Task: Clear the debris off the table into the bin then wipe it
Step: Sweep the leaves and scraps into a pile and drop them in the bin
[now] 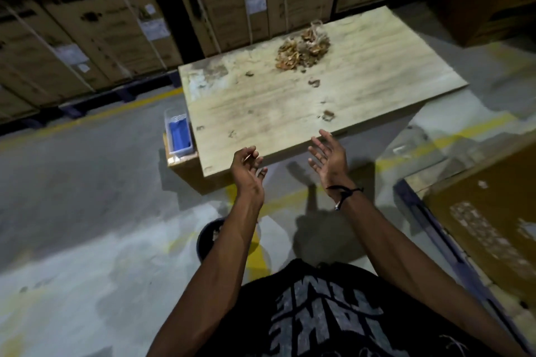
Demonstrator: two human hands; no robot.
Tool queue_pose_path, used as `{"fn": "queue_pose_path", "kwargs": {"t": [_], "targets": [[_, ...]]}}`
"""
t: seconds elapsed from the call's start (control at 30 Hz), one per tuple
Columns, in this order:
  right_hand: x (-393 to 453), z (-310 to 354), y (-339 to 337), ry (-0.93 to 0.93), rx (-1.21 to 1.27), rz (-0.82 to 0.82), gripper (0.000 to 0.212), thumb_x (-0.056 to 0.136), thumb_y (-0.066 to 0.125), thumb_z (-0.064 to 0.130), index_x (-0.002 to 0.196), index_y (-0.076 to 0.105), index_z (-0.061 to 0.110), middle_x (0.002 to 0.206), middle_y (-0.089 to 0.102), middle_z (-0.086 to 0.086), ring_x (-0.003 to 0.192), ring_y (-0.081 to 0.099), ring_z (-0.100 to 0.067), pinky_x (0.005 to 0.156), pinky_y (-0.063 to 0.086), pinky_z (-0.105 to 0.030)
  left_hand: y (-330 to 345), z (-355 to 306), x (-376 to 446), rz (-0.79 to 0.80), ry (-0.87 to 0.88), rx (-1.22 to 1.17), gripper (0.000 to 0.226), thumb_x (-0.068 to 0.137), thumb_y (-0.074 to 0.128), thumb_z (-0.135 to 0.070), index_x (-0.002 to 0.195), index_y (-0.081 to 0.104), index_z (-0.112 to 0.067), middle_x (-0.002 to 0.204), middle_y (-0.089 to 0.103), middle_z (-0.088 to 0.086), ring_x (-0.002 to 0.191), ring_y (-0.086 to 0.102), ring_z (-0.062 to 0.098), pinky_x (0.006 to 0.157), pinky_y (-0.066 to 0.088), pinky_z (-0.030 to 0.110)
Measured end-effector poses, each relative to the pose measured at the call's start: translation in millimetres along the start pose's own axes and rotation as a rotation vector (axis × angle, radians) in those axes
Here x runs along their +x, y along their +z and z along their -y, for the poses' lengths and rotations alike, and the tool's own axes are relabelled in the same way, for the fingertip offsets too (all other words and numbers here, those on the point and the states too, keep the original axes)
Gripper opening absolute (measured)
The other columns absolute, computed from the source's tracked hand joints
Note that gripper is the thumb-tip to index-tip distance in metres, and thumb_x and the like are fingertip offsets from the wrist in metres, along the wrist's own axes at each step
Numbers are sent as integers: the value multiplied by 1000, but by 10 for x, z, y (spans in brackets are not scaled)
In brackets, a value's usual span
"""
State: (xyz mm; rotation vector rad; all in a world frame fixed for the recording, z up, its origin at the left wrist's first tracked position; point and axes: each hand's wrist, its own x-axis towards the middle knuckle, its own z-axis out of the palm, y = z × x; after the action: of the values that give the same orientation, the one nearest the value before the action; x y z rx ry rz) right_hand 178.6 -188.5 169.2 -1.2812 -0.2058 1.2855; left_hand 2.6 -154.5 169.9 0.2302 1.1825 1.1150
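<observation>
1. Stacked cardboard boxes (95,23) are lining the back of this dim storeroom, and a pale wooden table (261,113) is standing on the grey concrete floor (72,182) in front of them.
2. Head view, the debris: a pile of dry leaves (303,48) is sitting toward the far side of the table, and loose scraps (328,115) are lying scattered between it and the near edge.
3. Head view, the hands: the left hand (248,171) is hovering at the near edge with its fingers loosely curled and nothing in its grip; the right hand (329,158) is raised beside it with the palm turned in, fingers spread, its grip wide and empty.
4. Head view, the rest: a dark round bin (207,240) is showing on the floor below the left forearm, mostly hidden. A clear tray holding a blue cloth (179,136) is resting on a box just beside the table's left end.
5. Judging from this, the clearing is barely underway. To do it well, both hands should be cupping around the pile from opposite sides, scooping low against the wood so fragments are not spilling, and carrying each load straight down to the bin. Stray bits are best swept toward the near edge before wiping.
</observation>
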Motion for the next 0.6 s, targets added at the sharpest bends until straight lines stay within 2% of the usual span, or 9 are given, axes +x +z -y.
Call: {"fn": "queue_pose_path", "kwargs": {"t": [0.07, 0.23, 0.37, 0.5, 0.6], "targets": [[160, 196, -135, -9, -12, -13, 43, 111, 40, 40, 148, 54, 24, 151, 56, -4, 125, 57, -22, 104, 43, -41, 245, 137, 91, -8, -9, 11, 21, 98, 58, -32, 99, 69, -15, 93, 65, -1, 86, 63, 17, 68, 43, 31], [611, 548, -331, -17, -100, 13, 43, 110, 41, 43, 146, 56, 24, 151, 55, -4, 129, 58, -25, 95, 44, -40, 868, 306, 326, -10, 26, 32, 16, 96, 59, -28, 96, 69, -15, 92, 61, -1, 83, 61, 17, 62, 40, 29], [1067, 646, -341, -39, -210, 35, 59, 92, 56, 53, 145, 54, 27, 146, 58, 0, 125, 58, -22, 85, 46, -35, 1159, 308, 649, -42, 102, 153, 13, 97, 60, -23, 92, 70, -16, 88, 63, -1, 78, 61, 16, 64, 42, 30], [1726, 633, -366, -103, -286, -69, 31, 106, 56, 29, 137, 57, 22, 149, 56, -8, 139, 51, -28, 105, 41, -38, 1331, 356, 1185, -72, 259, 411, 10, 104, 55, -20, 99, 64, -17, 97, 65, 3, 81, 62, 17, 68, 43, 32], [2129, 600, -422, -114, -444, -133, 44, 103, 63, 25, 145, 53, 18, 156, 48, -7, 143, 46, -26, 105, 40, -32, 1449, 421, 1619, -60, 384, 658, 5, 104, 57, -21, 100, 59, -21, 102, 66, 2, 87, 65, 24, 75, 45, 36]]}}
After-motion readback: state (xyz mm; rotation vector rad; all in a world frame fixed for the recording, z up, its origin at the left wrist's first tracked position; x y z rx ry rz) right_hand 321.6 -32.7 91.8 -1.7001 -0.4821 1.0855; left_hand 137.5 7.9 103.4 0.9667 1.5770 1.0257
